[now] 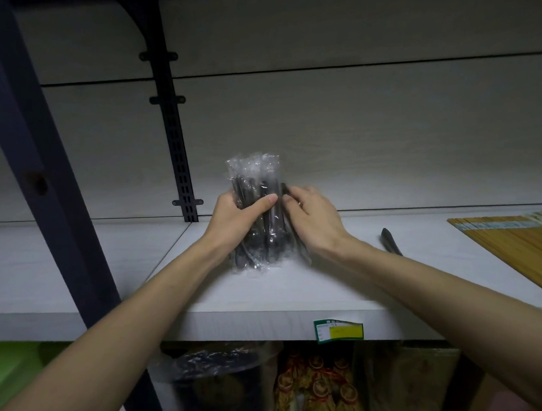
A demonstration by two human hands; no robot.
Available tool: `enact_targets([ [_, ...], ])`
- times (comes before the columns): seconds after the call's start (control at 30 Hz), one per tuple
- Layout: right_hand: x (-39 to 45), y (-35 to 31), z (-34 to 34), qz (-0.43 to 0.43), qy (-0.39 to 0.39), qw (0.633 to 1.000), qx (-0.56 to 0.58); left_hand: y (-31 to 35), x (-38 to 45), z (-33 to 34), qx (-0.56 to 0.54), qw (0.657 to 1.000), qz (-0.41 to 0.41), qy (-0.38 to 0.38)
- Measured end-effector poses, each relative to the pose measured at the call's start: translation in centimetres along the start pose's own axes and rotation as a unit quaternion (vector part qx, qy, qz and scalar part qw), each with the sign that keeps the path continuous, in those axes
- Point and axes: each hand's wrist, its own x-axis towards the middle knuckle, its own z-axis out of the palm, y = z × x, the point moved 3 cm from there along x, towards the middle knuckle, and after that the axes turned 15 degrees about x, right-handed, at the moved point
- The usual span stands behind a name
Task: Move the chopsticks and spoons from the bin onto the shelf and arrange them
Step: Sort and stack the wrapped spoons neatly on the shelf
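Hands hold a clear plastic pack of black spoons (257,212) upright on the pale grey wooden shelf (301,293). The left hand (232,221) wraps around the pack, thumb across its front. The right hand (315,221) pinches its right side. A long black spoon (391,242) lies just beside the right arm. Yellow wooden chopsticks (516,249) lie flat far right.

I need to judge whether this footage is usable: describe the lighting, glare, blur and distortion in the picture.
Head view: dim overall, brightest on the shelf around the spoon packets, dark at the corners; small glints on the packets' clear wrap; the chopsticks smear toward the right edge; wide-angle bending curves the shelf's edge; left hand and right hand reasonably sharp; goods below the shelf murky.
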Motion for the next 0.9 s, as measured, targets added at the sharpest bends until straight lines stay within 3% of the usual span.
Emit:
enact_targets([
  [0.13,0.5,-0.6,-0.1,0.081,-0.04,0.991,0.1,0.3,0.5,-0.5,0.009,0.997,-0.068,-0.022],
  [0.27,1.3,-1.1,-0.3,0.22,-0.083,0.949,0.21,0.9,1.4,-0.6,0.045,0.983,-0.149,-0.098],
  [0.4,1.3,0.9,-0.5,0.305,-0.069,0.935,0.168,-0.7,1.5,-0.3,0.105,0.966,-0.194,-0.135],
  [0.47,1.3,2.6,-0.8,0.301,-0.046,0.949,0.078,-2.3,1.0,-0.1,0.199,0.951,-0.197,-0.131],
  [0.6,1.0,3.8,-1.6,0.209,-0.035,0.967,-0.139,-4.2,1.2,-1.1,0.302,0.938,-0.15,-0.085],
  [0.73,1.0,3.0,0.5,0.155,-0.128,0.972,-0.124,-4.0,1.4,-1.1,0.296,0.938,-0.11,-0.141],
  [0.9,1.0,3.6,3.8,0.216,-0.22,0.945,-0.113,-5.8,1.4,0.1,0.305,0.92,-0.129,-0.211],
])
